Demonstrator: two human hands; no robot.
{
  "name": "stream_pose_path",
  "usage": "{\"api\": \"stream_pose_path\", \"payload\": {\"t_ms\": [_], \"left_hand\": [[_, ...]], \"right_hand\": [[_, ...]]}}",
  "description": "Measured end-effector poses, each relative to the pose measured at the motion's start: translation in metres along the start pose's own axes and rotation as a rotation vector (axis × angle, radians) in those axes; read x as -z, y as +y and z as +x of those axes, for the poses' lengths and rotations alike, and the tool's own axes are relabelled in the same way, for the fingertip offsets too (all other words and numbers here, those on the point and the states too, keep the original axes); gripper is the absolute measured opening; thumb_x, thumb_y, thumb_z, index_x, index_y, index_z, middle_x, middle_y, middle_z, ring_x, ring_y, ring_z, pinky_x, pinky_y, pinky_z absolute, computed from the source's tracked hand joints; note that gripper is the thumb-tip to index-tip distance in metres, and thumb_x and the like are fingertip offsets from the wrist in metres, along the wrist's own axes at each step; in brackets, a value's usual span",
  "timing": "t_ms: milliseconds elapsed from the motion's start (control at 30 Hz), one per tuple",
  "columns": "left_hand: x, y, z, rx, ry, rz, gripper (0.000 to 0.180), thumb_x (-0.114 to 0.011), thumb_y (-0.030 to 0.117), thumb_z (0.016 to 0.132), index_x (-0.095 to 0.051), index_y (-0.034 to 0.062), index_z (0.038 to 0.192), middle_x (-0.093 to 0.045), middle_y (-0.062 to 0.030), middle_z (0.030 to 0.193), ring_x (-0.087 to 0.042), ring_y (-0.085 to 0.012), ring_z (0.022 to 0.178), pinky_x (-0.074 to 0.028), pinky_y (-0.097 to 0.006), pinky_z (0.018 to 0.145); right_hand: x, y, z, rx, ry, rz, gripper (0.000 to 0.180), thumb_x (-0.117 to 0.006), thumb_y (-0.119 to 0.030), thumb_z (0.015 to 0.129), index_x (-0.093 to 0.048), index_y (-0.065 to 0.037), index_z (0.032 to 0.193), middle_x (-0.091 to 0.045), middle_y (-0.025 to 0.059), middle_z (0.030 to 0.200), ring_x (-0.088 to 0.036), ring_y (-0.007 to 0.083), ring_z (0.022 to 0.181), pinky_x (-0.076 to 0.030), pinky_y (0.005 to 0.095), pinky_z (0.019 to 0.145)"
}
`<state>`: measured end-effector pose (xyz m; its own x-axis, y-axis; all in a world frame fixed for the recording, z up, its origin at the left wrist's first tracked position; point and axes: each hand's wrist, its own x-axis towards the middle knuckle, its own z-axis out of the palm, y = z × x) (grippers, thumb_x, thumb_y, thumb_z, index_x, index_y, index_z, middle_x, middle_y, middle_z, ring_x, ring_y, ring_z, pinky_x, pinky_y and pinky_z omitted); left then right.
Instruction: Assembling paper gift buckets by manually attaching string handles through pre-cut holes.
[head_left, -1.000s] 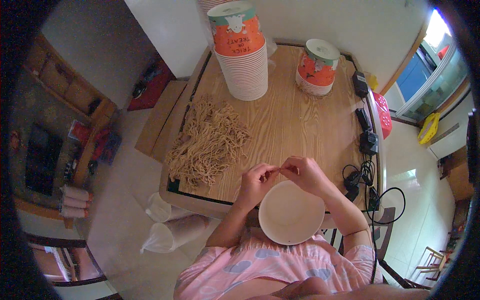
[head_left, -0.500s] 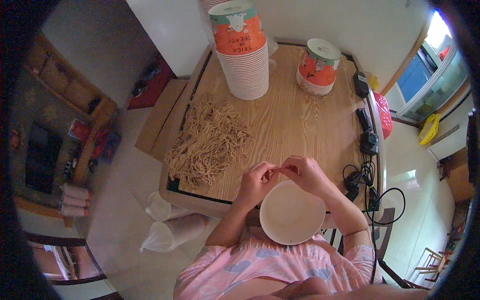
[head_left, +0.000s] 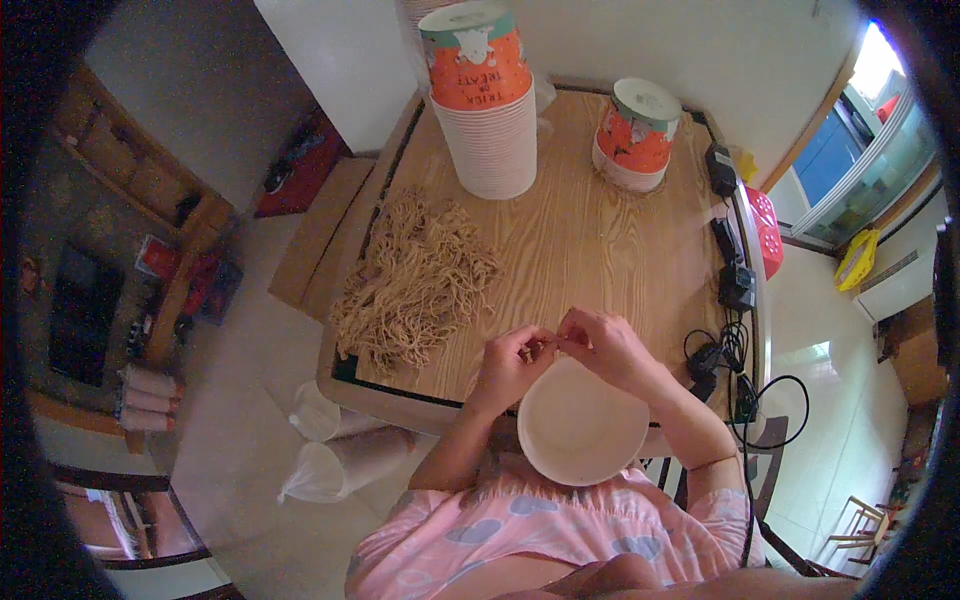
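A round white paper bucket (head_left: 583, 425) rests against my front at the table's near edge, its wide mouth and pale inside facing up at me. Over its far rim, my left hand (head_left: 513, 368) and my right hand (head_left: 607, 348) meet fingertip to fingertip. Both hands are closed in a pinch; whatever sits between the fingertips is too small to make out. To the left on the table lies a loose heap of tan cords (head_left: 415, 285), a little way beyond my left hand.
A tall stack of upturned orange-and-green paper buckets (head_left: 490, 140) stands at the back. A shorter stack (head_left: 636, 140) is right of it. Black power adapters (head_left: 738, 286) and tangled cables (head_left: 738, 350) line the right edge. Clear bags (head_left: 340, 468) lie on the floor at left.
Both hands stay pinched together above the bucket's rim, with only slight finger movement. The bucket has shifted very slightly; the cords and stacks stay put.
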<state>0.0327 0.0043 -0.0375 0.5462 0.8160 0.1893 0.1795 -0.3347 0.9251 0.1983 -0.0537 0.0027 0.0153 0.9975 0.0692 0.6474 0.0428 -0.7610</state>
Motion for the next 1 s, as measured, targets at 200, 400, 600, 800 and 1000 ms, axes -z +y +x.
{"api": "stream_pose_path", "payload": {"t_ms": [200,400,600,800,1000], "left_hand": [[-0.002,-0.009,0.000,0.012,0.016,-0.031,0.011,-0.066,0.009,0.076,-0.062,0.0014,0.084,-0.064,-0.0066,0.072,-0.057,-0.0098,0.057,-0.045,-0.025,0.051],[0.000,-0.011,0.000,0.031,0.000,-0.040,0.012,-0.067,0.011,0.076,-0.063,0.0023,0.084,-0.064,-0.0058,0.070,-0.057,-0.0071,0.059,-0.045,-0.023,0.052],[0.001,-0.015,-0.001,0.086,-0.009,-0.114,0.015,-0.069,0.014,0.078,-0.065,0.0035,0.088,-0.065,-0.0022,0.072,-0.056,-0.0045,0.062,-0.044,-0.022,0.052],[0.003,-0.028,-0.003,0.118,0.005,-0.294,0.012,-0.066,0.013,0.081,-0.066,0.0041,0.090,-0.067,-0.0019,0.078,-0.057,-0.0047,0.065,-0.044,-0.020,0.056],[0.007,-0.020,-0.002,0.084,-0.079,-0.219,0.014,-0.065,0.012,0.082,-0.066,0.0030,0.093,-0.067,-0.0029,0.080,-0.060,-0.0055,0.071,-0.047,-0.021,0.060]], "right_hand": [[-0.001,-0.002,0.001,0.047,0.008,-0.043,0.009,-0.062,-0.009,0.077,-0.058,-0.001,0.079,-0.059,0.0135,0.071,-0.060,0.0275,0.066,-0.047,0.0354,0.058],[0.000,-0.002,0.000,0.126,0.012,-0.062,0.007,-0.061,-0.007,0.077,-0.058,-0.001,0.079,-0.059,0.0137,0.071,-0.060,0.0291,0.067,-0.047,0.0350,0.058],[0.001,-0.005,0.000,0.062,0.035,-0.006,0.009,-0.062,-0.009,0.079,-0.058,-0.001,0.081,-0.060,0.0137,0.071,-0.061,0.0264,0.064,-0.047,0.0335,0.056],[0.001,-0.008,0.001,0.093,0.062,0.009,0.010,-0.062,-0.009,0.079,-0.058,-0.001,0.081,-0.058,0.0140,0.065,-0.060,0.0258,0.059,-0.046,0.0336,0.052],[0.000,-0.006,0.002,0.149,0.094,0.001,0.007,-0.061,-0.009,0.079,-0.058,-0.002,0.079,-0.057,0.0148,0.063,-0.058,0.0287,0.056,-0.044,0.0351,0.050]]}}
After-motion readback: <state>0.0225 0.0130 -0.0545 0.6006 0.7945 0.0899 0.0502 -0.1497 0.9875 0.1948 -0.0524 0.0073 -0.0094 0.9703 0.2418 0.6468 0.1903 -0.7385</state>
